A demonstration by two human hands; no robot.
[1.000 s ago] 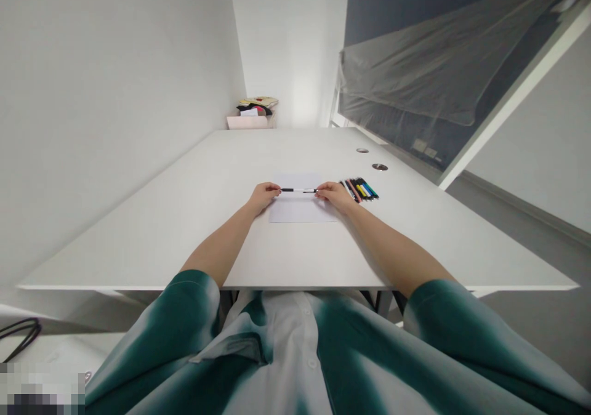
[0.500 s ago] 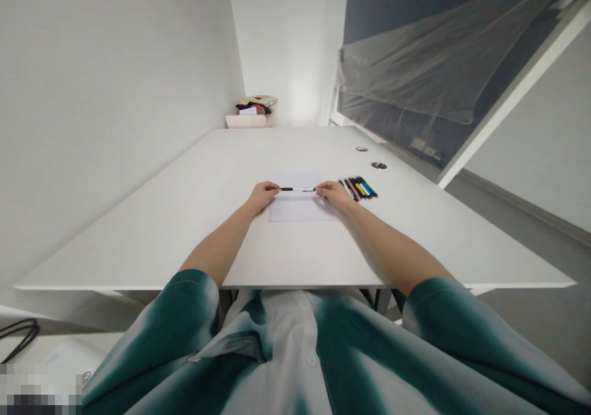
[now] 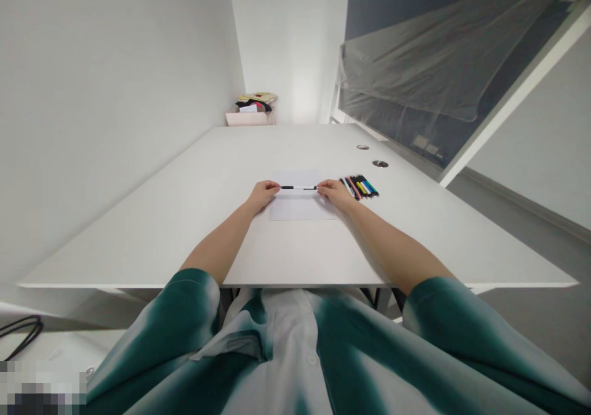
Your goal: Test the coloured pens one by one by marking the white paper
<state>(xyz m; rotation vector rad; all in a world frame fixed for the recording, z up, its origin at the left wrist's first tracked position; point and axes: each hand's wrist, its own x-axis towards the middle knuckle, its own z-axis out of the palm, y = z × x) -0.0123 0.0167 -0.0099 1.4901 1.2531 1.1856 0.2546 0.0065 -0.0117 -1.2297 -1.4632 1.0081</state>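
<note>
A slim black-and-white pen (image 3: pixel 298 188) lies level across the top of a white sheet of paper (image 3: pixel 300 207), held at both ends. My left hand (image 3: pixel 263 196) pinches its left end between the fingertips. My right hand (image 3: pixel 334 194) grips its right end, with the wrist near the paper's right corner. To the right of the sheet lies a bundle of several coloured pens (image 3: pixel 359 186), close to my right hand but apart from it. The pen's tip is hidden by my fingers.
Everything lies on a long white table (image 3: pixel 286 252), with a wall along its left side. Two round grommets (image 3: pixel 380 164) sit near its right edge. A pink box with assorted items (image 3: pixel 249 117) stands beyond the far end. A plastic-wrapped dark panel (image 3: pixel 415 64) leans at right.
My hands and the pen stay in the same place over the paper. Only the view shifts very slightly.
</note>
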